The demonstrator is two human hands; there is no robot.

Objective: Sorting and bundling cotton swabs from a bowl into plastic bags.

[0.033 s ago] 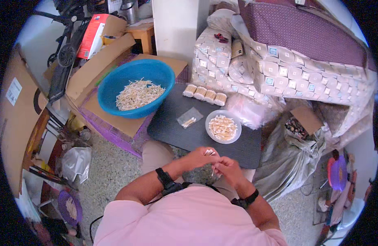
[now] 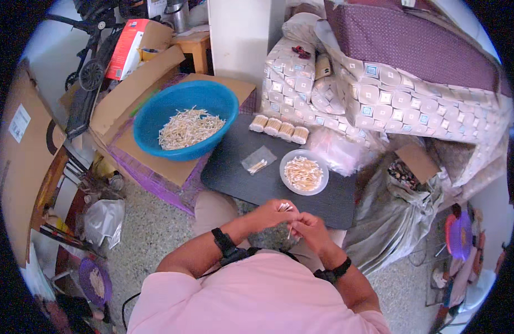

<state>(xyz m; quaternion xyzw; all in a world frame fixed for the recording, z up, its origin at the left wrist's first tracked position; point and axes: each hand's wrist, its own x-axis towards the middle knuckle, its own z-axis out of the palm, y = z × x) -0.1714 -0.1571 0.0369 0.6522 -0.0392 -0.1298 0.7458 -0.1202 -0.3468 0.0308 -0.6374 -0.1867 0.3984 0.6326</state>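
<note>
Above my lap, at the near edge of the black table, my two hands meet. My left hand is closed round a small bunch of cotton swabs, whose white tips stick out at the top. My right hand touches the left one and pinches a cotton swab that points downward. Just beyond them stands a white bowl full of loose swabs. To its left lies a clear plastic bag with a few swabs on it. Several bundled packs of swabs form a row at the far edge.
A large blue basin with a heap of swabs rests on cardboard to the left. Clear plastic bags are piled at the table's far right. Beyond is a patterned sofa; a grey-green sack slumps on the right.
</note>
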